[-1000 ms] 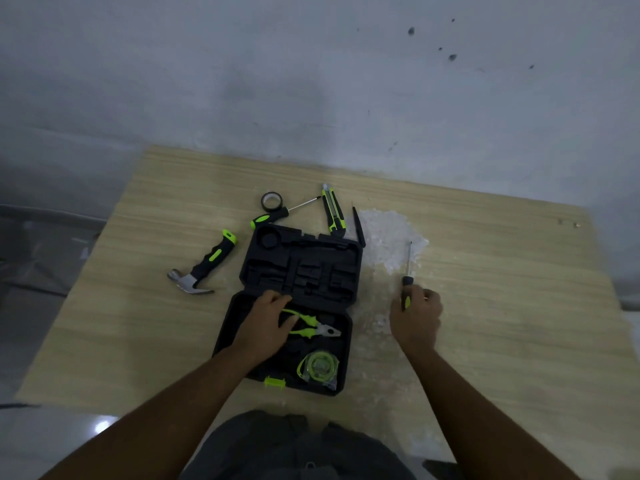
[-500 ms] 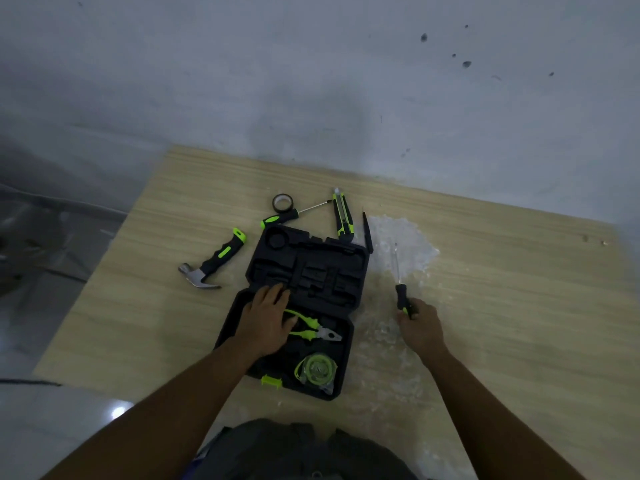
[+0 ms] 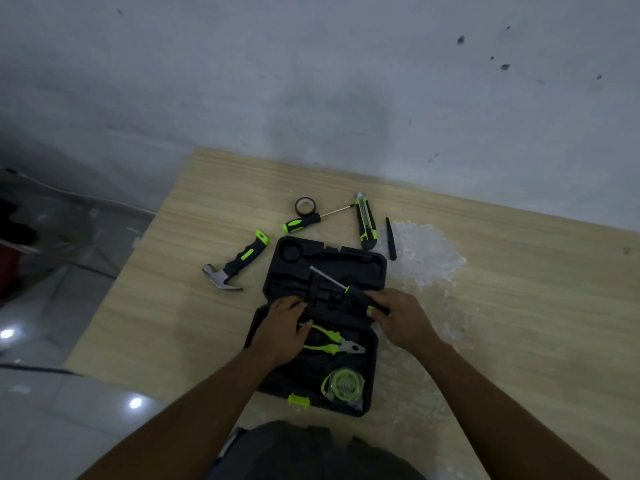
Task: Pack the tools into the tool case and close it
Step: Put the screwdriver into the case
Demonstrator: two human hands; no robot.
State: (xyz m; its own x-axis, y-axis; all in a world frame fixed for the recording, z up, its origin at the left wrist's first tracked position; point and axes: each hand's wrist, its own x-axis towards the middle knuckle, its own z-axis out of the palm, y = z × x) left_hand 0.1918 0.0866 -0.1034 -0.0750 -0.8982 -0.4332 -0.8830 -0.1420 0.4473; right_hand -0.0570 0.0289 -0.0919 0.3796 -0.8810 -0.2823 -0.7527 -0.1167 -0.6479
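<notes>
A black tool case [image 3: 375, 271] lies open on the wooden table, lid half at the back. Green-handled pliers [image 3: 332, 342] and a green tape measure [image 3: 343, 384] sit in its near half. My right hand [image 3: 401, 318] grips a screwdriver [image 3: 330, 279] by its handle, the shaft pointing left over the case's middle. My left hand [image 3: 284, 327] rests flat on the case beside the pliers' handles. On the table behind the case lie a hammer [image 3: 239, 261], a second screwdriver [image 3: 304, 221], a roll of black tape [image 3: 305, 206], a utility knife [image 3: 365, 221] and a thin black tool [image 3: 390, 239].
The table [image 3: 519, 306] butts against a grey wall at the back. A rough white patch [image 3: 426, 252] marks the tabletop right of the case. The table's left edge drops to a tiled floor [image 3: 52, 341]. A green latch [image 3: 298, 399] sticks out at the case's near edge.
My right hand has lifted the screwdriver off the table on the right and carried it left over the open case. My left hand stayed on the case by the pliers.
</notes>
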